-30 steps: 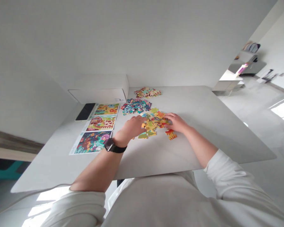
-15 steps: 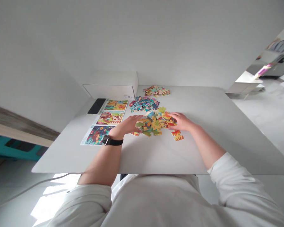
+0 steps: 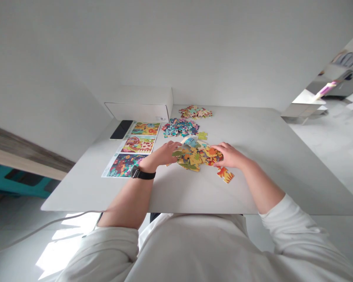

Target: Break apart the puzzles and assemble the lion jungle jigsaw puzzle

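Observation:
A heap of colourful cardboard jigsaw pieces [image 3: 194,156] lies in the middle of the white table [image 3: 241,188], mostly yellow, orange and green. My left hand [image 3: 164,153], with a black wristwatch [image 3: 142,173], rests its fingers on the heap's left edge. Whether those fingers pinch a piece is hidden. My right hand [image 3: 230,155] lies on the heap's right edge with its fingers spread. Just below it sits a loose orange and yellow piece [image 3: 225,174]. A small green piece [image 3: 202,135] lies apart, above the heap.
Beyond the heap lie a blue-toned pile of pieces [image 3: 180,127] and a multicoloured pile [image 3: 195,112]. Several printed picture sheets [image 3: 138,144] line the table's left side, near a black phone [image 3: 121,129] and a white box [image 3: 141,105].
My hands have moved closer together, pushing the heap into a tighter mass. The loose orange piece has shifted right and turned, and the small green piece now lies apart from the heap.

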`<control>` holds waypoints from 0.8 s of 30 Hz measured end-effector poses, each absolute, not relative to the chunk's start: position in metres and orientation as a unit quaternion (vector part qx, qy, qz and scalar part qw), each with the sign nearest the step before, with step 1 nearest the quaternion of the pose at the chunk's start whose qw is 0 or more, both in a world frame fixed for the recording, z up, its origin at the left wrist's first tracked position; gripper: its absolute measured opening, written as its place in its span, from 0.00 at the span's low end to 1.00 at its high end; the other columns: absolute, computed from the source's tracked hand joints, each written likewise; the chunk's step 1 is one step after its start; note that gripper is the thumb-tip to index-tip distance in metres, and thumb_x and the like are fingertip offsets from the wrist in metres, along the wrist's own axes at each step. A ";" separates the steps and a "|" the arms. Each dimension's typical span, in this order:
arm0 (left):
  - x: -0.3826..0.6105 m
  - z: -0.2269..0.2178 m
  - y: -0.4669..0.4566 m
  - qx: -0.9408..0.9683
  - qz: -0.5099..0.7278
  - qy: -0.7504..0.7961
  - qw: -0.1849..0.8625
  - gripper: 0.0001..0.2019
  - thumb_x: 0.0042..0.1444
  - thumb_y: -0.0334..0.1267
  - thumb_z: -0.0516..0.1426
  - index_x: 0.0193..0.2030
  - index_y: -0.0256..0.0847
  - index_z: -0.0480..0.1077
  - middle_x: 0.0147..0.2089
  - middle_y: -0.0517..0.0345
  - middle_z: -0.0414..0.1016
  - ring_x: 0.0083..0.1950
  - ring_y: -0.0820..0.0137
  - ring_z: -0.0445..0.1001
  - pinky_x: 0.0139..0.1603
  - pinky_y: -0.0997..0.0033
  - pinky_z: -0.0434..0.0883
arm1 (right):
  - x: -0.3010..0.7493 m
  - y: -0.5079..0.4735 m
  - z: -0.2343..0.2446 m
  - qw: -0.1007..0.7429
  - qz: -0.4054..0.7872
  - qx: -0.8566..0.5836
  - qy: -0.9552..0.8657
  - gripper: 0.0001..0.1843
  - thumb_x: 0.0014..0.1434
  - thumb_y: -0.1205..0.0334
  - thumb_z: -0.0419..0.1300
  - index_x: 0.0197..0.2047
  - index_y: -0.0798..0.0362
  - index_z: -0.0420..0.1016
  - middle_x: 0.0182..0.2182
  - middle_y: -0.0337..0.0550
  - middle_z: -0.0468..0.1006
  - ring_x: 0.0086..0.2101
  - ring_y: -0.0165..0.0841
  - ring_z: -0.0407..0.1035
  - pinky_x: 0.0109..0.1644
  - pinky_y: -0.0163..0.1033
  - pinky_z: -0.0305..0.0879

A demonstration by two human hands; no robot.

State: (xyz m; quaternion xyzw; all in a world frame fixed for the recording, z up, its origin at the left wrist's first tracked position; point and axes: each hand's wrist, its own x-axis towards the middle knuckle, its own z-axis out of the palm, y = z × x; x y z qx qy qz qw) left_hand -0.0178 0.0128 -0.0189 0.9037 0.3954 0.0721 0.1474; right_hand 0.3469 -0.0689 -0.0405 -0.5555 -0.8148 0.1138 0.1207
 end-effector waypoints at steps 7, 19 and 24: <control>-0.012 -0.015 0.012 0.905 0.083 0.383 0.165 0.34 0.59 0.47 0.64 0.71 0.41 0.67 0.59 0.45 0.80 0.61 0.53 0.78 0.66 0.55 0.71 | 0.344 -0.068 -0.044 0.132 0.119 -0.540 -0.823 0.59 0.47 0.42 0.80 0.77 0.44 0.62 0.67 0.56 0.72 0.64 0.56 0.67 0.70 0.59 0.63; -0.018 -0.013 0.008 0.891 0.079 0.368 0.253 0.46 0.51 0.48 0.70 0.76 0.50 0.60 0.63 0.48 0.75 0.62 0.56 0.78 0.62 0.60 0.75 | 0.345 -0.072 -0.040 0.128 0.141 -0.536 -0.822 0.61 0.46 0.46 0.80 0.78 0.42 0.59 0.68 0.55 0.69 0.67 0.56 0.65 0.72 0.59 0.62; -0.034 -0.014 0.015 0.900 -0.006 0.397 0.181 0.35 0.47 0.48 0.69 0.65 0.46 0.73 0.55 0.49 0.79 0.53 0.55 0.81 0.52 0.63 0.76 | 0.346 -0.072 -0.039 0.128 0.147 -0.547 -0.814 0.59 0.48 0.47 0.80 0.78 0.41 0.60 0.66 0.55 0.72 0.65 0.56 0.67 0.70 0.58 0.64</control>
